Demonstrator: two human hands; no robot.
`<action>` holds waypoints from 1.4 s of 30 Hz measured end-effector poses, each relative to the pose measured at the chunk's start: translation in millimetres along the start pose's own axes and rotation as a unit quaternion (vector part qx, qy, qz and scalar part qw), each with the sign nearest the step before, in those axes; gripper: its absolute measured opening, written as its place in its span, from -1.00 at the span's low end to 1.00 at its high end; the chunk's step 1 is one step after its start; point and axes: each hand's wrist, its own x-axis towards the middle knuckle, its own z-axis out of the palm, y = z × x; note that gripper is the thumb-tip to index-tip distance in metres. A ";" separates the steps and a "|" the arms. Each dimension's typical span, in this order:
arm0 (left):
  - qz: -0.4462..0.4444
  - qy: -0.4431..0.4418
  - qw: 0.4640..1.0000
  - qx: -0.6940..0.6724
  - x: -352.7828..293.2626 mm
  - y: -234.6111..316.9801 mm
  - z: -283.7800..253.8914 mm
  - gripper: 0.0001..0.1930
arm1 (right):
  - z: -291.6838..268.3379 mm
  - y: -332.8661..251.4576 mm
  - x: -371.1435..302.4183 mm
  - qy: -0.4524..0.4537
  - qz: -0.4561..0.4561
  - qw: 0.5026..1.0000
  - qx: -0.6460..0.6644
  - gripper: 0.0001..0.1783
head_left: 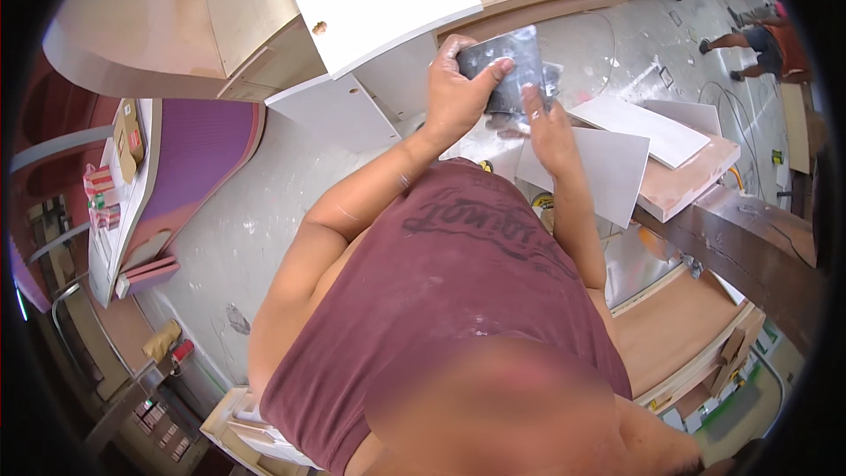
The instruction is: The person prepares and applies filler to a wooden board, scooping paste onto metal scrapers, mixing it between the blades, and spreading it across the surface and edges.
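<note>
My left hand (460, 92) is closed around a flat, dark grey rectangular putty spreader (504, 57) smeared with white, its thumb lying across the face. At the spreader's lower right edge, my right hand (552, 134) has a finger pressed up against it, with the other fingers curled underneath. Behind the dark piece, a lighter grey flat edge (553, 78) pokes out just above my right hand; it looks like a second spreader, mostly hidden. Both hands are held up in front of my body, beyond the maroon shirt (458, 273).
A white panel (379, 0) with a round hole overhangs wooden cabinets ahead. White boards (648, 128) rest on a pinkish block at right, near a brown beam (749, 234). A curved purple counter (198, 159) stands left. Another person (775, 44) is at far right. Cables cross the floor.
</note>
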 end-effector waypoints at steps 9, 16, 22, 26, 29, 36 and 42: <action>-0.085 0.016 0.996 0.020 7.7 -40.7 -49.4 -0.74 | -49.4 43.3 10.1 0.063 0.049 0.997 -0.021 -0.45; -0.305 -0.003 0.937 -0.170 4.4 -71.2 -82.8 -0.75 | -60.5 67.2 9.4 0.093 0.072 0.991 -0.069 -0.52; -0.144 -0.086 0.982 0.084 16.2 -81.2 -71.9 -0.63 | -41.9 91.7 15.5 0.052 -0.013 0.967 -0.248 -0.52; -0.063 -0.127 0.917 0.374 12.8 -52.6 -66.0 -0.39 | -36.9 83.4 5.8 0.025 -0.006 0.953 -0.301 -0.50; 0.023 -0.125 0.876 0.465 17.8 -61.6 -71.4 -0.17 | -52.7 105.7 4.8 0.006 -0.024 0.946 -0.325 -0.50; 0.018 -0.120 0.773 0.623 28.9 -82.4 -78.1 0.00 | -65.0 101.6 -3.6 -0.033 -0.026 0.932 -0.359 -0.55; 0.037 -0.046 0.788 0.613 12.6 -95.0 -81.6 0.02 | -72.7 94.6 -8.0 -0.046 -0.009 0.926 -0.375 -0.51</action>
